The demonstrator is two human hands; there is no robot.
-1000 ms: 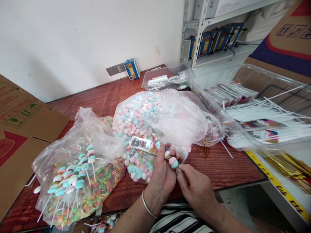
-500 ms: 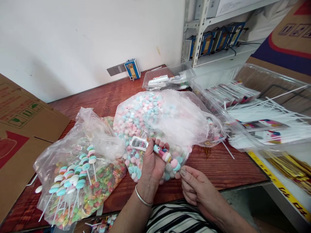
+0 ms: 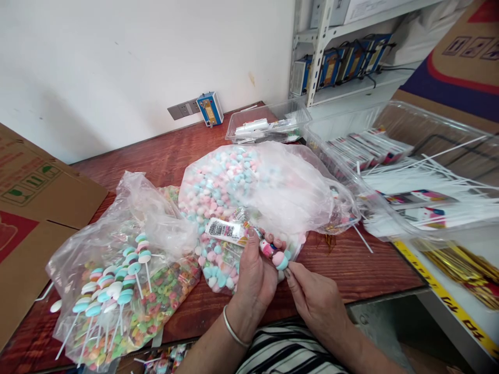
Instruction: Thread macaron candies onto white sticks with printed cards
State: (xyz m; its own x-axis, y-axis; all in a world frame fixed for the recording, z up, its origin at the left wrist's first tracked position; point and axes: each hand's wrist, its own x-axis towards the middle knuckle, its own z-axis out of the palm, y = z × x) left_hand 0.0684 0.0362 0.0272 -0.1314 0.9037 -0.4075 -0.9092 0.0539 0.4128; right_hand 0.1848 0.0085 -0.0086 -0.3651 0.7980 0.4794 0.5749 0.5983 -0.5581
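Note:
My left hand (image 3: pixel 252 278) is closed around a candy skewer (image 3: pixel 273 253) of pink, white and blue pieces, together with a printed wrapper (image 3: pixel 226 230). My right hand (image 3: pixel 316 301) pinches at the lower end of that skewer, its fingertips touching the blue candy; any stick between them is hidden. Both hands hover over the near edge of a clear bag of pink, blue and white candies (image 3: pixel 249 187) on the brown wooden table (image 3: pixel 163 156).
A clear bag of coloured ring candies (image 3: pixel 117 270) with several finished lollipop sticks (image 3: pixel 117 283) on it lies at the left. Cardboard (image 3: pixel 35 208) is at the far left. Clear trays (image 3: pixel 268 124) with white sticks (image 3: pixel 429 176) and printed cards stand at the right, and a metal shelf (image 3: pixel 343 57) behind them.
My left hand dropped and turned with the skewer, then rose again. My right hand let go briefly half a second ago and now pinches the skewer's end again.

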